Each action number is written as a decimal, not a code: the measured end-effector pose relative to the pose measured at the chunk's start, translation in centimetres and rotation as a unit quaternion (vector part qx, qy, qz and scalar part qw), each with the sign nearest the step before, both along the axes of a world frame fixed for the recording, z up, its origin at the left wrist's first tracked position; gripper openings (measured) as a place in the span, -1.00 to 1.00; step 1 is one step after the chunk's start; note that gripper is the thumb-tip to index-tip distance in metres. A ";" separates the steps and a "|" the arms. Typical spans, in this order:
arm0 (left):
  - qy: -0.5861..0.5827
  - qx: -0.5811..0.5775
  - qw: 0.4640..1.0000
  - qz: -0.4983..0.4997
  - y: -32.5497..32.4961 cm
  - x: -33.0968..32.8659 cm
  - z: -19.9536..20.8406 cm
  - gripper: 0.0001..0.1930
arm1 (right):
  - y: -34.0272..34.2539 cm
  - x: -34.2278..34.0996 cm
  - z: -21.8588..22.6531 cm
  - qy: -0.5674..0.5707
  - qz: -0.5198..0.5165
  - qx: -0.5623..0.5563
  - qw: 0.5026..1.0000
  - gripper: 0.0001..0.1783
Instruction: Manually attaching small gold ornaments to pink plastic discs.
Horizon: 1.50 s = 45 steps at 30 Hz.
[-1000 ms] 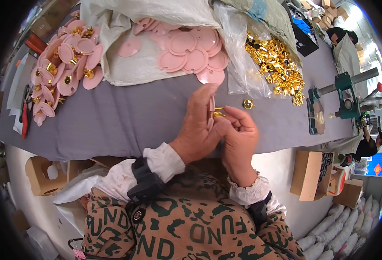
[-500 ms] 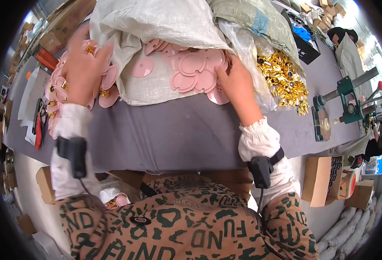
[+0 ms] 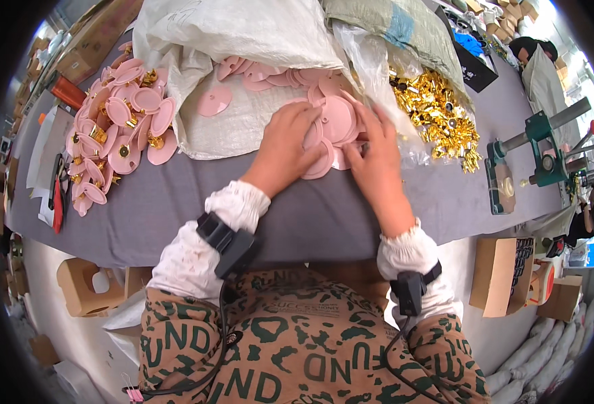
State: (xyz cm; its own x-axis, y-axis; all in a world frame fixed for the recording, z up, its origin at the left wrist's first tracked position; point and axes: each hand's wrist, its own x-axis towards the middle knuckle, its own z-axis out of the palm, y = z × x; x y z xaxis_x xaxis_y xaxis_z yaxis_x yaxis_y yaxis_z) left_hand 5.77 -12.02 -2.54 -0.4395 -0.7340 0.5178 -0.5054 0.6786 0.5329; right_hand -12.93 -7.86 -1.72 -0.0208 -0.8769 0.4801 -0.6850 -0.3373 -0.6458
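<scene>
A loose pile of flat, round pink plastic discs (image 3: 338,120) lies between my hands at the mouth of a white woven sack (image 3: 236,135). My left hand (image 3: 288,145) is curled against the pile's left side, fingertips over the disc edges. From the right, my right hand (image 3: 378,158) holds the same pile, its thumb at the near edge and fingers along the far side. More pink discs (image 3: 270,73) spill out of the sack behind. To the left sits a heap of pink discs with gold fittings attached (image 3: 123,114).
Many small gold fittings (image 3: 438,121) spill from a clear plastic bag on the right. Beyond them stands a green hand press (image 3: 539,148) with a red-knobbed lever. Red-handled scissors (image 3: 58,202) lie at the left edge. Cardboard boxes (image 3: 502,276) stand on the floor.
My left hand has moved right, from the heap of fitted discs to the loose pile. My right hand has come nearer and shifted its hold, and the discs have been drawn together.
</scene>
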 end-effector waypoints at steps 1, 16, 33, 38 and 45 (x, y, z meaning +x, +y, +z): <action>-0.003 0.003 1.000 0.002 0.8 0.2 0.3 -0.36 | 1.5 0.1 0.0 0.021 -0.017 -0.027 0.999 -0.31; -0.008 0.152 0.988 0.001 3.3 4.0 2.5 -0.34 | 3.3 0.5 -0.5 0.219 0.140 -0.133 0.956 -0.80; 0.611 0.624 0.476 -0.106 11.5 1.2 1.6 -0.53 | 6.5 5.3 0.5 -0.051 0.108 -0.007 0.993 -0.62; 0.666 0.568 0.473 -0.102 10.2 5.2 0.9 -0.52 | 0.3 4.3 2.0 0.083 0.084 -0.072 0.990 -0.57; 0.711 0.548 0.428 -0.108 8.8 5.2 0.9 -0.51 | -3.6 3.0 2.4 0.351 0.026 0.002 0.936 -0.31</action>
